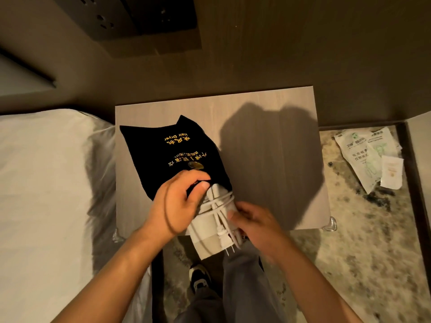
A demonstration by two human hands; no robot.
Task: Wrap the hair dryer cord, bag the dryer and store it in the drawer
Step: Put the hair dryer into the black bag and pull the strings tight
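A black cloth bag [161, 157] with gold lettering lies on the left half of the wooden nightstand [275, 159]. The white hair dryer [207, 231] pokes out of the bag's mouth at the table's front edge, its far end inside the bag. The white cord [221, 201] is wound around the dryer, and its plug [227, 242] hangs off the near end. My left hand [177, 203] pinches the bag's opening edge. My right hand [254, 222] grips the dryer's near end from the right.
A white bed [51, 183] lies left of the nightstand. Torn paper packets [370, 157] lie on the mottled floor to the right. A dark panel with sockets [109, 19] is on the wall behind. My legs and a shoe [200, 278] are below the table edge.
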